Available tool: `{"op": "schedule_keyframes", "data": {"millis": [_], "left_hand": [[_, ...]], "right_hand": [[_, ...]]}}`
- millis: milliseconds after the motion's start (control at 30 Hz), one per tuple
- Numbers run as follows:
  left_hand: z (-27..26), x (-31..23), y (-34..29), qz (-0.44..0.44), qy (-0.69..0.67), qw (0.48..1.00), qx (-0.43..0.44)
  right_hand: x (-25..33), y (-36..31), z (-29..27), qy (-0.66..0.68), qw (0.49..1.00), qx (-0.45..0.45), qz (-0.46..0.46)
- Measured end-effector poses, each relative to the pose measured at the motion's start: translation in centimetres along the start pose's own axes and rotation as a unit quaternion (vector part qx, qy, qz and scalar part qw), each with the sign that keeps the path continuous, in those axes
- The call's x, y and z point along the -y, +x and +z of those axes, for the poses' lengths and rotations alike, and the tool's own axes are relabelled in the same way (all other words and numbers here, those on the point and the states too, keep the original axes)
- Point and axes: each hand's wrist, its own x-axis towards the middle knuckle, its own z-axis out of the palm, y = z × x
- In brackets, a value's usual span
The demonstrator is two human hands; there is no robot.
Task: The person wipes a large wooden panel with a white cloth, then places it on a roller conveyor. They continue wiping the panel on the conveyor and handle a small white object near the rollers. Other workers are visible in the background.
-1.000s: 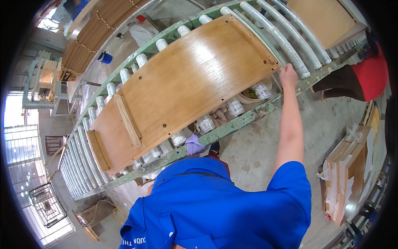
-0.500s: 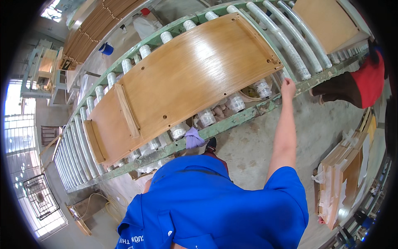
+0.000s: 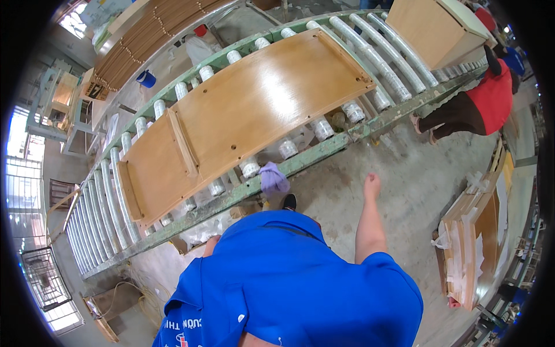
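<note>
Head view: wooden panel [image 3: 260, 113] lies on wrapped rollers [image 3: 372, 58]. Right hand [image 3: 373, 186] hangs apart, loosely clenched; left hand [image 3: 211, 246] mostly hidden, grip unclear. Seemingly between handling steps; touching the panel calls for reaching forward.

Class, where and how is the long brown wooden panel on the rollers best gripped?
The long brown wooden panel is probably best gripped along its near long edge, at two spread points, coming from the near side: it lies flat, and gaps between the whitish cylindrical rollers leave access beneath.
</note>
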Motion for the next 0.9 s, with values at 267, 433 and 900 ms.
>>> {"op": "schedule_keyframes", "data": {"millis": [267, 433, 900], "left_hand": [[5.1, 5.2, -5.5, 0.025, -0.024, 0.999, 0.002], [10.1, 9.0, -10.6, -0.017, -0.031, 0.998, 0.06], [20.5, 15.8, -23.2, -0.086, 0.006, 0.995, -0.041]], "right_hand": [[-10.9, -18.4, -3.5, -0.009, 0.916, 0.351, 0.197], [-11.7, -23.6, -6.1, -0.116, 0.879, 0.46, 0.037], [-6.7, -27.2, -6.7, -0.1, 0.786, 0.584, -0.175]]}}
